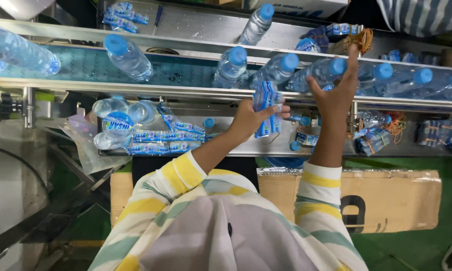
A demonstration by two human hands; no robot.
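Two hands at the conveyor belt (85,68).
Left hand (249,119) grips blue label sleeves (264,103) below it; right hand (336,93) opens against a water bottle (318,73).

A bottling plant: water bottles (128,56) ride a steel conveyor (186,70).

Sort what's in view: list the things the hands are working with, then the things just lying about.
In hand:
- left hand, holding a stack of blue labels
- right hand, on a bottle on the belt
- bottles along the conveyor

Lying about:
- bundled labels on the shelf
- loose blue caps
- rubber bands
- cardboard box
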